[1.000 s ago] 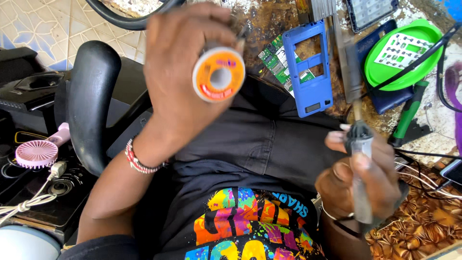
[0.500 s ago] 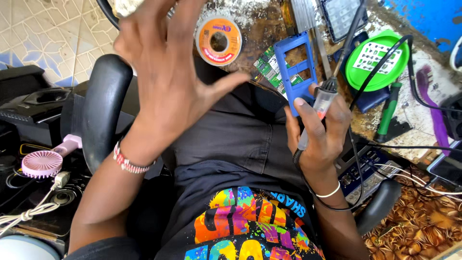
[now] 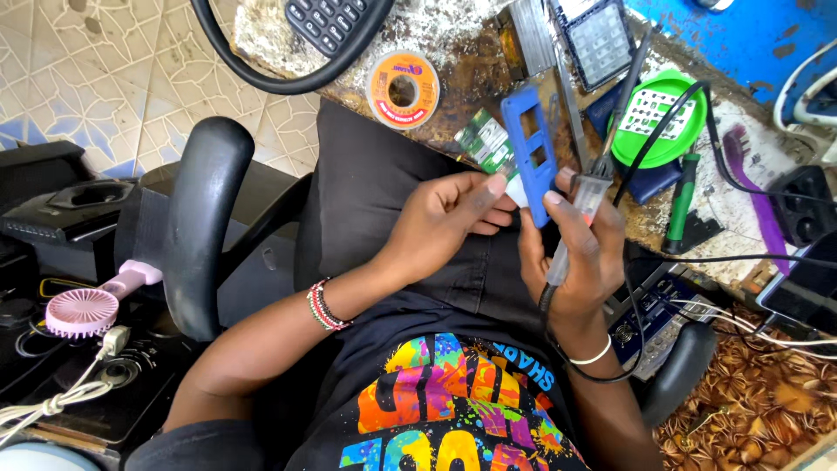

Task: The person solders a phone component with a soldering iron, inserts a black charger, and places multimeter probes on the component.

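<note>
Gripping the blue plastic frame (image 3: 529, 157) at its lower end, the left hand (image 3: 445, 218) has its fingertips pinched on the piece, holding it upright just off the tabletop (image 3: 453, 52) edge, over the person's lap. Right beside it, the right hand (image 3: 580, 253) is wrapped around a soldering iron (image 3: 582, 196), thumb pressed against the frame, the iron's black cord looping down past the wrist. A small green circuit board (image 3: 486, 144) sits just behind the frame at the tabletop's edge. Further up lies an orange solder spool (image 3: 402, 89), flat on the worn surface. Off to the right, a green round lid (image 3: 660, 118) and a green-handled screwdriver (image 3: 680, 196). Far left, a pink handheld fan (image 3: 87, 305) rests beside the black chair armrest (image 3: 200, 218).
</note>
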